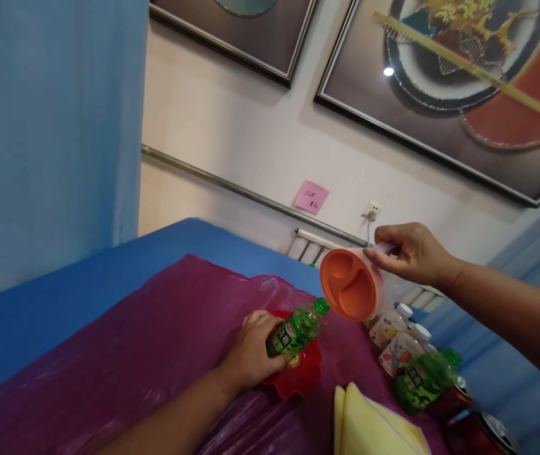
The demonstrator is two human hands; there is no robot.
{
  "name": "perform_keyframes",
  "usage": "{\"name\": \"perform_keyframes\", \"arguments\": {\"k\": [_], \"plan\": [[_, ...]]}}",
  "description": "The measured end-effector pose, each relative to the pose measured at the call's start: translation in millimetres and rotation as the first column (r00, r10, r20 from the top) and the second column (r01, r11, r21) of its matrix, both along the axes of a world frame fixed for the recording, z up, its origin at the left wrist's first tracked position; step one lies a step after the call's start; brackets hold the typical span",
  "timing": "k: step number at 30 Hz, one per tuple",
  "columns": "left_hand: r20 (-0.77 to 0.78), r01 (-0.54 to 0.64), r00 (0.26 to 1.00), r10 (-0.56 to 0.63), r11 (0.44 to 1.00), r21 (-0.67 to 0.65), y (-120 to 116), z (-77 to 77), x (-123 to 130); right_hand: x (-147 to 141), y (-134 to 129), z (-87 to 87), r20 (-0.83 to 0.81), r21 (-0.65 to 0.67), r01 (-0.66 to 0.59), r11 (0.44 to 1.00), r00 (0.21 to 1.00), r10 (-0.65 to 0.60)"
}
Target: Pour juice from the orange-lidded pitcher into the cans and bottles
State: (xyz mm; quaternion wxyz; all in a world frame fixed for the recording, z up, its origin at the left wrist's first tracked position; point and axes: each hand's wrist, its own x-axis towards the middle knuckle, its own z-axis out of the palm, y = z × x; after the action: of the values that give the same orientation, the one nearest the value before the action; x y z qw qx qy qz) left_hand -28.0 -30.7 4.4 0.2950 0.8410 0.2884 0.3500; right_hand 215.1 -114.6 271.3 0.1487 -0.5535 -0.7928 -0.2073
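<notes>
My left hand (256, 347) is wrapped around a green plastic bottle (293, 330) with a printed label and a green cap. The bottle leans to the right above a red scalloped dish (300, 378). My right hand (409, 256) grips the pale handle of a plastic cup (359, 297), held in the air to the right of the bottle cap. The cup has a translucent side, and its round orange face, with two curved hollows, is turned toward me. A small gap separates the cup from the bottle. My left fingertips are partly hidden behind the bottle.
Purple plastic sheeting (156, 341) covers much of the blue surface (108, 278). At right stand white-capped bottles (405, 351), another green bottle (424, 382) and dark red cans (480, 433). A folded yellow cloth (378, 423) lies in front. A metal rail (232, 186) runs along the wall.
</notes>
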Motion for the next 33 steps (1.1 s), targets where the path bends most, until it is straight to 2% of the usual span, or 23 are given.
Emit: {"name": "perform_keyframes", "arguments": {"k": [12,25,29,31,33], "plan": [[0.023,0.005,1.000,-0.006,1.000,0.024,-0.2,-2.9,-0.3,3.2,13.9,6.3,-0.026,-0.072,0.028,0.997,0.999,-0.030],[0.024,0.002,1.000,-0.003,1.000,0.025,-0.3,-2.6,0.0,1.4,4.3,-0.6,-0.086,-0.046,0.023,0.999,0.996,-0.027],[0.030,0.009,1.000,-0.010,0.999,0.033,0.1,-2.3,-0.5,13.5,-1.5,-12.2,-0.194,-0.006,0.056,0.998,0.979,-0.056],[0.033,0.008,0.999,-0.009,0.999,0.040,1.4,-4.0,-0.7,26.0,-3.9,-25.4,-0.297,0.057,0.103,0.993,0.951,-0.082],[0.037,-0.004,0.999,0.002,0.999,0.047,3.5,-7.0,-0.5,41.8,-4.8,-45.8,-0.437,0.154,0.194,0.969,0.893,-0.109]]}}
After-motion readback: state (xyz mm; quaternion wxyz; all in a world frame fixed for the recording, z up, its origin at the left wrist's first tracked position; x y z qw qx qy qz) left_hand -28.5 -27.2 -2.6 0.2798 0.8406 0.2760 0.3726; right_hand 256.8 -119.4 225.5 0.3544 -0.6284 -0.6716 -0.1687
